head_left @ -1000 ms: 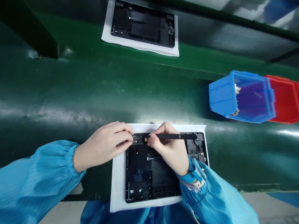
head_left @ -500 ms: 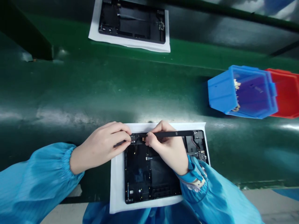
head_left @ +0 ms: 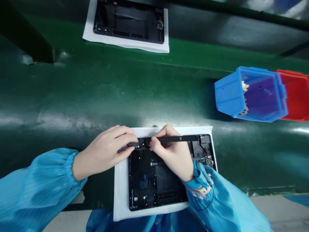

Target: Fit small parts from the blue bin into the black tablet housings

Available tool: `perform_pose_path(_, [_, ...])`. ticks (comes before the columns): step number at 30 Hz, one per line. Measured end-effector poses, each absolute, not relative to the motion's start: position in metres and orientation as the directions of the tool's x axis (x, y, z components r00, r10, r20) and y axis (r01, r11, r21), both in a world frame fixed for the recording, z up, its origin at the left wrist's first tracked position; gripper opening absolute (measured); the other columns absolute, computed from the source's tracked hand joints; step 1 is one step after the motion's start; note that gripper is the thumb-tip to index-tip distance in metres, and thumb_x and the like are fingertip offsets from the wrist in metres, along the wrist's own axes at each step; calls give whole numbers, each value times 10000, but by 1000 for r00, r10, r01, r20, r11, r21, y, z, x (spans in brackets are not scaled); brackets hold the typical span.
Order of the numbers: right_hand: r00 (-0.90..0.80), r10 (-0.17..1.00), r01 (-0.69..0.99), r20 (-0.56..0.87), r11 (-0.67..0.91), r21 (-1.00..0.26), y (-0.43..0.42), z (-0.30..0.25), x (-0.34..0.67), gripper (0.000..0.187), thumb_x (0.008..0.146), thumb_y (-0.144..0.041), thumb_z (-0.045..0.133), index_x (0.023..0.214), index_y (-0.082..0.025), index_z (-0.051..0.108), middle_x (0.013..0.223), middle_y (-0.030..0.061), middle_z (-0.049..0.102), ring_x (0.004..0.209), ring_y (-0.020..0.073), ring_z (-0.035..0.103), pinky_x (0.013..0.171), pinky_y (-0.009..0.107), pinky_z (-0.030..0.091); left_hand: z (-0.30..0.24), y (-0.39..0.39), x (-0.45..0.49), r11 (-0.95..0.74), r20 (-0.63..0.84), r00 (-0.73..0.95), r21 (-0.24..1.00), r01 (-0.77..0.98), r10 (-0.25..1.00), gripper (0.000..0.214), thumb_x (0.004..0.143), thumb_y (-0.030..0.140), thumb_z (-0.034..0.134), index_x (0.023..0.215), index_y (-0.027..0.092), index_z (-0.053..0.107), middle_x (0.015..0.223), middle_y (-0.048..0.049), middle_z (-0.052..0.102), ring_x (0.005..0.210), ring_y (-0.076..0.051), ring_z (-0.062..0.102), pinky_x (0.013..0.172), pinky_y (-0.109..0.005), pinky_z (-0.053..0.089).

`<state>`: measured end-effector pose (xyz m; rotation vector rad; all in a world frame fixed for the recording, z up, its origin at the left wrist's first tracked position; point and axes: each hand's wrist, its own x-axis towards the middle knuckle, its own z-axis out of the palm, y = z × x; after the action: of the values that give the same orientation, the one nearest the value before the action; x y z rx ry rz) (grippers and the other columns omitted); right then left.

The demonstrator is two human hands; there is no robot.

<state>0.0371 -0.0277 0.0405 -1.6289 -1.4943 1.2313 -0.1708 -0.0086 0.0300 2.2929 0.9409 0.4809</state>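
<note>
In front of me an opened black laptop case [head_left: 142, 180] lies on a white sheet [head_left: 120, 199], its inner parts showing. My left hand [head_left: 106, 149] is at the case's upper left corner, thumb and fingers closed around a small black part [head_left: 136, 144] there. Black tweezers [head_left: 180, 138] are gripped in my right hand [head_left: 172, 149], lying nearly level along the case's far edge. Their tips point left, close to my left fingertips; what they touch is hidden by my fingers.
Beyond, on the green surface [head_left: 101, 87], a second opened black case [head_left: 130, 22] rests on a white sheet [head_left: 154, 48]. At right stands a blue bin [head_left: 229, 95] with small pale pieces inside, beside a red bin [head_left: 298, 96]. A dark post [head_left: 31, 35] rises at upper left.
The second case and its sheet have shifted left. My left fingertips have moved slightly right, and the tweezers have slid a little left with my right hand.
</note>
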Motion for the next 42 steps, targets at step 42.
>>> perform_pose_path(42, [37,985,479,-169,-166,-862,-34,38,47,151,752,-222,604,640,-199,506,564,-19,570,506,123,543,475,244,432,31,-20,-160,-808,197,786,214,549,587,264,865,97,433,1082,133,580,1042,-59,618,951,-207,560,707,-322,496])
